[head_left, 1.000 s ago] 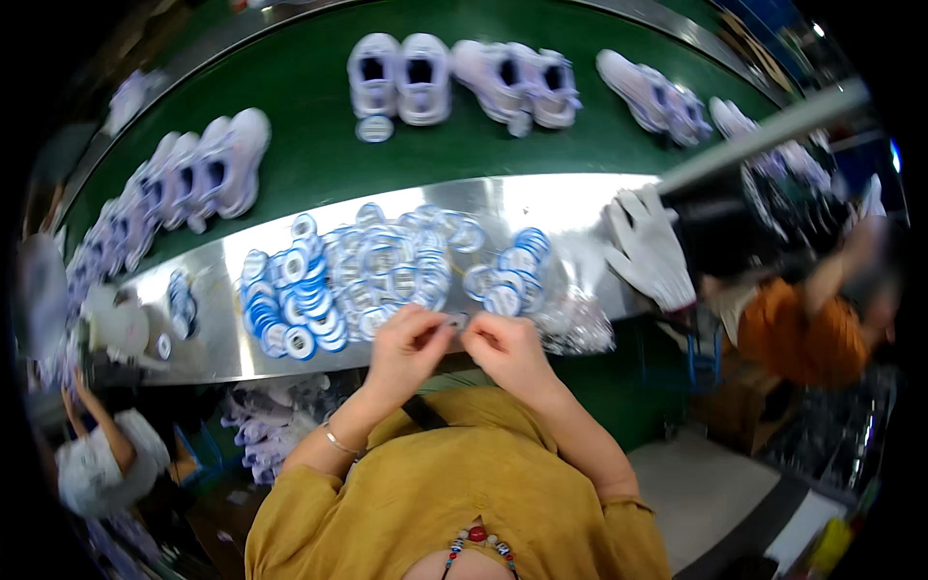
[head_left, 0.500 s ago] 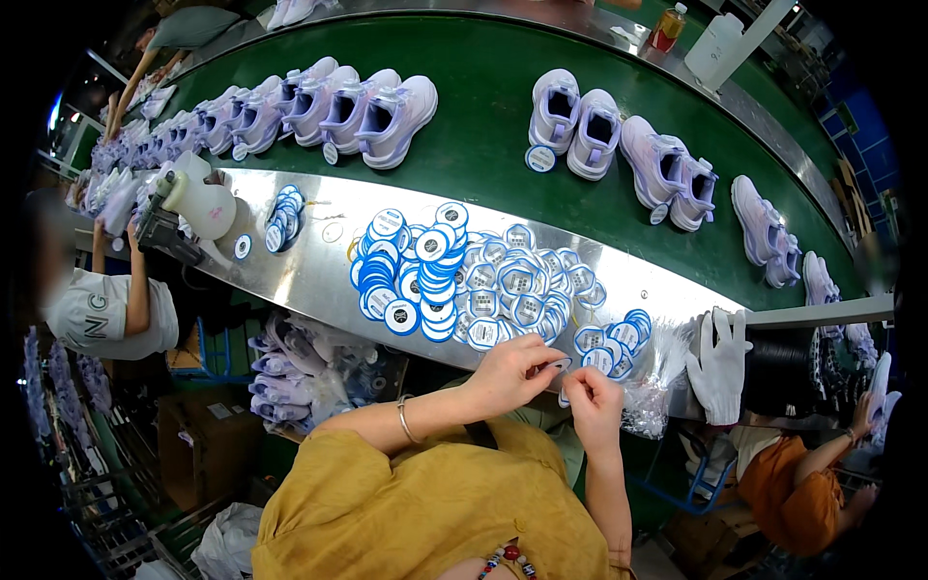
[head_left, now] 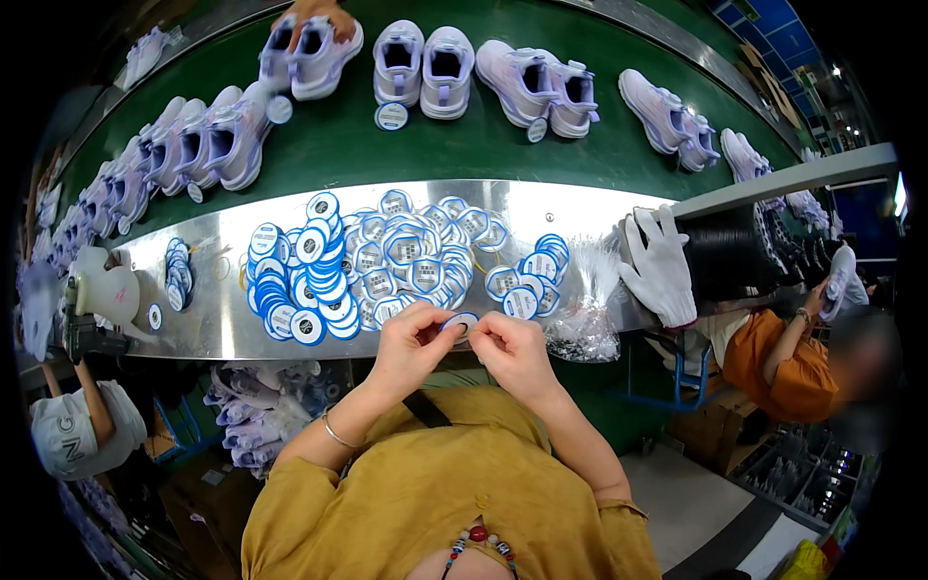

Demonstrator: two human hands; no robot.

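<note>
Between thumb and fingers, my left hand [head_left: 414, 352] pinches a round blue-rimmed paper tag [head_left: 463, 320], held near the front edge of the metal ledge. My right hand [head_left: 510, 354] is closed close beside the tag's right edge; whatever its fingertips pinch is too small to make out. Just beyond my hands lie heaps of the same round tags: a blue-and-white pile [head_left: 307, 326] on the left and a mostly white, printed-side pile [head_left: 404, 249] in the middle. A smaller tag pile [head_left: 520, 302] lies to the right, beside a bundle of clear plastic fasteners [head_left: 586, 319].
Pale lilac sneakers [head_left: 447, 77] stand in a row on the green belt [head_left: 319, 145], some bearing tags. Another person's hand [head_left: 324, 17] grips shoes at the far side. A white glove [head_left: 659, 266] hangs over the ledge's right part. People work at both sides.
My view has swung, so the ledge and shoes sit further left. My two hands have come closer together at the tag. Another person's hand now shows on a pair of shoes.
</note>
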